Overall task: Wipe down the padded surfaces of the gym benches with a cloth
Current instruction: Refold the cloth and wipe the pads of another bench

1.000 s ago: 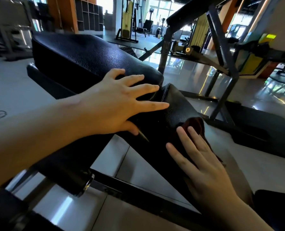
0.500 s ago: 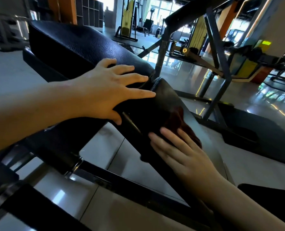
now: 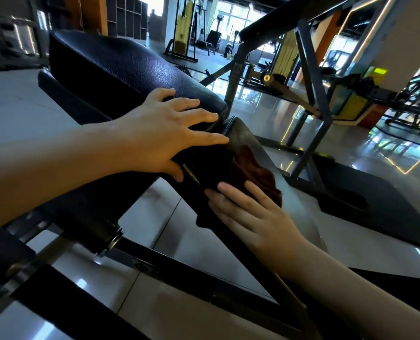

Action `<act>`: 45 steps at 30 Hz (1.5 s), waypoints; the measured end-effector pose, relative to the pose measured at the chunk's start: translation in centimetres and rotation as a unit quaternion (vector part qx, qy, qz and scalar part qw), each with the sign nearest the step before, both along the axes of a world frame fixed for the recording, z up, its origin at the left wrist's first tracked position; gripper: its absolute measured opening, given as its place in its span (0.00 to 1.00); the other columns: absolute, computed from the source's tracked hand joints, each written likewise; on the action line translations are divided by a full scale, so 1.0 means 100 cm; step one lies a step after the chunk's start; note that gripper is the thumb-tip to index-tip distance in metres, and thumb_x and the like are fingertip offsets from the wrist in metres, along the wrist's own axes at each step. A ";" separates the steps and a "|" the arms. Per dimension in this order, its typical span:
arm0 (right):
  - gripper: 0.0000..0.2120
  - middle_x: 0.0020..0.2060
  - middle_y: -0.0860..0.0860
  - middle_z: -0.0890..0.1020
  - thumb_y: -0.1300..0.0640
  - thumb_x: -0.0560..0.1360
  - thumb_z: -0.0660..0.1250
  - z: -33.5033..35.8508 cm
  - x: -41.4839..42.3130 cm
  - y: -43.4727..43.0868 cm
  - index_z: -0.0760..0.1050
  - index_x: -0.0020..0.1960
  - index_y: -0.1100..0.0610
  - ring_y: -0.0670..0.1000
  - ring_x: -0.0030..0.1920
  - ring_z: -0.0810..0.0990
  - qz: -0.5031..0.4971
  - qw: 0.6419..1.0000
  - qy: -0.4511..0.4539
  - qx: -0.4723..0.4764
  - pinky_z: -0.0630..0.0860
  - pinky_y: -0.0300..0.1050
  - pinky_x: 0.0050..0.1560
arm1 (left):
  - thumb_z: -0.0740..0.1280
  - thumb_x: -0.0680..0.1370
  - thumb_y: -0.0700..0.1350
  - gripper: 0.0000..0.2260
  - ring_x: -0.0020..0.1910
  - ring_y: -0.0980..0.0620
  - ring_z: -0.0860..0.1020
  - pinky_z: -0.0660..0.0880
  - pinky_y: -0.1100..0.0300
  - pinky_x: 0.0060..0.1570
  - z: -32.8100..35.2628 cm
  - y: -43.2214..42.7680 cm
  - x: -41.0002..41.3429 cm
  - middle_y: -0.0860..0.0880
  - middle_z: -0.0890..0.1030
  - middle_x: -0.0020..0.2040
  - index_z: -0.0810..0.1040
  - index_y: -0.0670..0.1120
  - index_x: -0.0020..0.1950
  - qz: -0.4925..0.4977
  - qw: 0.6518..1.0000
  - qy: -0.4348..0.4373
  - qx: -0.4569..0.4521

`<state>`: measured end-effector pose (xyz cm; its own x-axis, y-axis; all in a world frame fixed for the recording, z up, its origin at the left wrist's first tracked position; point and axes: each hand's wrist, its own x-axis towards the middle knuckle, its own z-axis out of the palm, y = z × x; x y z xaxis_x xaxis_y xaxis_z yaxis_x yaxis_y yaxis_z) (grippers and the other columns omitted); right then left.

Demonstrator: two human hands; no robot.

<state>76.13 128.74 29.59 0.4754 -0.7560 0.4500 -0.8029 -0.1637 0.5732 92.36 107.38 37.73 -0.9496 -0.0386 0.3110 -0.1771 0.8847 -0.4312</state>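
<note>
Head view: a gym bench seen from above, both hands on it.
Right hand (image 3: 250, 214): flat, fingers straight, pressing on the cloth; nothing gripped.
Cloth (image 3: 253, 173): dark red-brown and crumpled, on the narrow pad, partly under the right fingers.
Narrow pad (image 3: 243, 136): black, sloping down toward the camera.
Left hand (image 3: 162, 133): spread open, palm down on the wide pad's near end; holds nothing.
Wide pad (image 3: 120, 67): black, grained, just beside the narrow pad's upper end.
Steel frame (image 3: 309, 77): dark, beyond the pads on the glossy floor (image 3: 155, 217).

head cam | looks forward-down | close over bench pad (image 3: 120, 69)
</note>
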 end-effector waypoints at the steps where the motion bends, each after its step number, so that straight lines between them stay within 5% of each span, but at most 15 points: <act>1: 0.22 0.75 0.54 0.63 0.63 0.79 0.57 -0.010 -0.010 0.015 0.64 0.73 0.61 0.55 0.77 0.54 -0.024 0.999 0.030 0.019 0.50 0.55 0.76 | 0.72 0.64 0.68 0.47 0.77 0.42 0.57 0.55 0.39 0.71 0.004 0.003 0.000 0.50 0.58 0.79 0.51 0.64 0.78 0.001 1.000 -0.019 -0.005; 7: 0.23 0.75 0.52 0.60 0.58 0.77 0.55 -0.030 -0.038 0.082 0.63 0.72 0.57 0.54 0.77 0.53 -0.086 0.979 0.057 0.174 0.46 0.55 0.77 | 0.70 0.64 0.69 0.46 0.77 0.43 0.56 0.55 0.37 0.69 0.008 0.006 -0.002 0.51 0.57 0.79 0.51 0.65 0.77 0.010 1.000 -0.018 -0.001; 13: 0.17 0.71 0.57 0.69 0.63 0.84 0.52 0.040 0.018 0.035 0.68 0.70 0.64 0.60 0.74 0.62 0.030 0.996 -0.049 0.068 0.60 0.51 0.74 | 0.67 0.67 0.70 0.45 0.78 0.43 0.53 0.54 0.39 0.71 0.013 0.009 -0.001 0.51 0.52 0.80 0.46 0.67 0.77 0.028 0.999 -0.027 -0.009; 17: 0.17 0.69 0.58 0.71 0.64 0.84 0.52 0.038 0.025 -0.006 0.73 0.67 0.64 0.60 0.73 0.64 0.009 1.000 -0.006 0.011 0.57 0.53 0.75 | 0.68 0.68 0.69 0.44 0.77 0.41 0.57 0.57 0.37 0.70 0.015 0.015 0.000 0.49 0.55 0.80 0.49 0.65 0.77 0.037 0.998 -0.037 -0.025; 20: 0.16 0.66 0.59 0.75 0.65 0.82 0.54 0.000 -0.001 0.017 0.77 0.63 0.63 0.58 0.72 0.65 -0.033 0.995 0.062 0.064 0.54 0.57 0.75 | 0.65 0.72 0.68 0.45 0.78 0.40 0.48 0.53 0.38 0.73 0.015 0.029 -0.002 0.47 0.44 0.80 0.37 0.62 0.77 0.125 0.986 -0.096 -0.059; 24: 0.15 0.62 0.55 0.79 0.62 0.79 0.57 -0.037 -0.033 0.086 0.82 0.56 0.58 0.55 0.71 0.65 -0.067 0.974 0.136 0.166 0.49 0.58 0.76 | 0.66 0.73 0.65 0.47 0.77 0.35 0.49 0.49 0.37 0.73 0.006 0.067 -0.012 0.37 0.42 0.78 0.39 0.50 0.78 0.129 0.977 -0.117 -0.124; 27: 0.19 0.60 0.54 0.80 0.62 0.82 0.52 -0.029 -0.025 0.099 0.83 0.54 0.57 0.55 0.71 0.66 -0.070 0.979 0.082 0.172 0.49 0.56 0.77 | 0.68 0.75 0.60 0.47 0.78 0.38 0.46 0.45 0.36 0.73 -0.017 0.095 -0.029 0.37 0.41 0.79 0.40 0.46 0.79 0.055 0.978 -0.149 -0.138; 33: 0.14 0.65 0.57 0.77 0.62 0.82 0.58 0.000 0.007 0.041 0.78 0.62 0.60 0.57 0.72 0.65 0.003 0.998 0.040 0.055 0.59 0.54 0.74 | 0.61 0.80 0.54 0.39 0.78 0.37 0.45 0.47 0.39 0.73 -0.033 0.101 -0.044 0.39 0.42 0.79 0.36 0.44 0.78 0.061 0.978 -0.134 -0.147; 41: 0.19 0.56 0.52 0.83 0.62 0.83 0.50 -0.061 -0.031 0.104 0.80 0.54 0.57 0.52 0.67 0.69 -0.066 0.985 0.026 0.155 0.53 0.51 0.76 | 0.68 0.76 0.58 0.45 0.78 0.38 0.46 0.47 0.38 0.73 -0.034 0.098 -0.045 0.40 0.45 0.79 0.40 0.45 0.78 0.061 0.986 -0.121 -0.095; 45: 0.14 0.65 0.48 0.76 0.56 0.84 0.54 -0.062 -0.028 0.107 0.73 0.65 0.54 0.50 0.71 0.69 -0.053 0.967 -0.157 0.193 0.66 0.51 0.71 | 0.66 0.75 0.62 0.45 0.78 0.38 0.45 0.43 0.36 0.73 -0.031 0.106 -0.043 0.39 0.46 0.79 0.42 0.47 0.79 0.056 0.989 -0.125 -0.056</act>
<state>73.34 139.48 23.40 0.2711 -0.9337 0.2338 -0.9515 -0.2233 0.2114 88.01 117.97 34.59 -0.9890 -0.1272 0.0757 -0.1476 0.8099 -0.5677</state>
